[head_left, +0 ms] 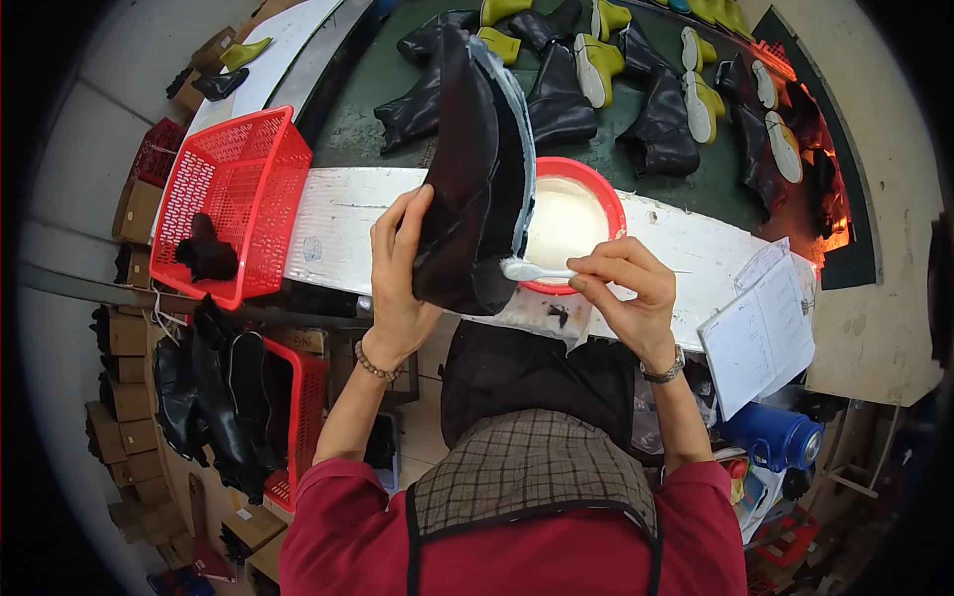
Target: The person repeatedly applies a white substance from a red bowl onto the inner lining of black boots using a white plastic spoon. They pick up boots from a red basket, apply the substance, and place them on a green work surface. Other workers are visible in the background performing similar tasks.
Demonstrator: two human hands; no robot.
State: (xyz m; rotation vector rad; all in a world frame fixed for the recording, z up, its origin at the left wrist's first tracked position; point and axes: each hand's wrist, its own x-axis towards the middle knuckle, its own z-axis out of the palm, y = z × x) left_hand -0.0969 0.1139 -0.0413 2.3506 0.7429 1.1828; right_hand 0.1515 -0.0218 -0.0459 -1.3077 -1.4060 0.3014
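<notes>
My left hand grips a dark leather boot upper, holding it tilted up above the white bench. A pale, whitish band runs along the upper's open edge. Between the fingertips of my right hand is a small white brush, its bristles at the lower part of that edge. Whether the bristles press on the leather I cannot tell. Just behind the brush stands a red bowl of creamy white liquid, partly covered by the upper.
Black boot uppers and yellow-green lasts with pale soles lie on a dark green conveyor belt beyond the bench. A red basket stands at the left. On the right are an open notebook and a blue flask.
</notes>
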